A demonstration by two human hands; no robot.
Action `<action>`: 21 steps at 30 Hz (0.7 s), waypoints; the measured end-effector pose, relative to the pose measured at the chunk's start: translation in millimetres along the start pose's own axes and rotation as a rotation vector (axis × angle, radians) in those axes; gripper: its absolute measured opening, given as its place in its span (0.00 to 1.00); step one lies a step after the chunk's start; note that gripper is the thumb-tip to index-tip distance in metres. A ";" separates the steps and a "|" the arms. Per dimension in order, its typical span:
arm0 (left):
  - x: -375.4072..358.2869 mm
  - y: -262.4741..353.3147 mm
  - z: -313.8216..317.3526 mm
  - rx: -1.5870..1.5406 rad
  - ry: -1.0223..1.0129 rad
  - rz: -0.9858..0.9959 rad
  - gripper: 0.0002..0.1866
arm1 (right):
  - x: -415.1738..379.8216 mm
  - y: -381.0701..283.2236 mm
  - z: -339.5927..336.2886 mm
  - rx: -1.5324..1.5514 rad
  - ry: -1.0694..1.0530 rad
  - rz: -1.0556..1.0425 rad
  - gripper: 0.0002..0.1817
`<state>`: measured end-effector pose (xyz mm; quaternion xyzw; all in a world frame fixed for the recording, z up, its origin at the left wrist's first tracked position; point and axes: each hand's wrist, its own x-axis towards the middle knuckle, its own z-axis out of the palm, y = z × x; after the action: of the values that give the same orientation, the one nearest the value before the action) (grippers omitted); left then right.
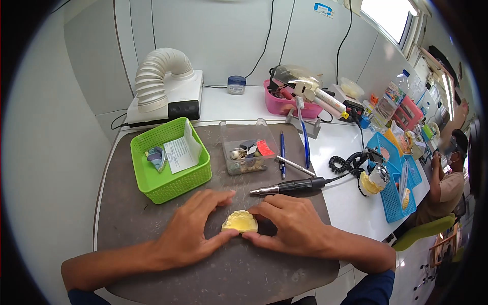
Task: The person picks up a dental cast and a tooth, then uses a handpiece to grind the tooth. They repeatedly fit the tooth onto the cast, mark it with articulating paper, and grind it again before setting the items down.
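Observation:
A yellow dental cast (pixel 240 222) lies on the dark grey mat, between my two hands. My left hand (pixel 195 223) is at its left side, thumb tip against the cast's lower edge and fingers spread away from it. On the other side, my right hand (pixel 287 223) has its thumb at the cast's lower right edge and its index finger near the upper right, curved around that side. Just beyond my right hand lies a black and silver handpiece (pixel 290 187) with a cable.
A green basket (pixel 173 178) holds a card. Nearby are a clear box (pixel 249 165) of small parts, a blue pen (pixel 282 152), a pink basket (pixel 274 101), a white duct unit (pixel 193 86) and blue trays (pixel 391 203). A person (pixel 450 183) sits far right.

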<state>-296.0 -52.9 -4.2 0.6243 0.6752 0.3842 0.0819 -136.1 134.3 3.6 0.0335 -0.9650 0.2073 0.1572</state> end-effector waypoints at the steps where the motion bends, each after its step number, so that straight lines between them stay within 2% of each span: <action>1: -0.3 -2.0 0.3 0.003 0.000 -0.003 0.35 | -0.2 0.3 3.2 0.004 0.000 -0.003 0.23; 3: 2.2 -0.7 -0.2 -0.225 0.014 -0.098 0.33 | -0.1 0.8 7.1 0.105 0.047 0.028 0.20; 7: 3.5 -7.7 -0.5 -0.261 -0.043 -0.118 0.28 | 2.2 1.3 8.6 0.166 0.049 0.064 0.19; 9: 5.9 -7.4 -2.3 -0.274 -0.048 -0.112 0.23 | 2.3 2.0 8.5 0.170 0.064 0.046 0.20; 21: 9.8 -11.5 -3.3 -0.340 -0.066 -0.207 0.23 | 4.4 4.8 9.0 0.232 0.058 0.089 0.19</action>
<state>-309.0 -44.6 -5.4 0.5411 0.6581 0.4617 0.2471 -143.5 135.0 -4.6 0.0025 -0.9301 0.3250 0.1710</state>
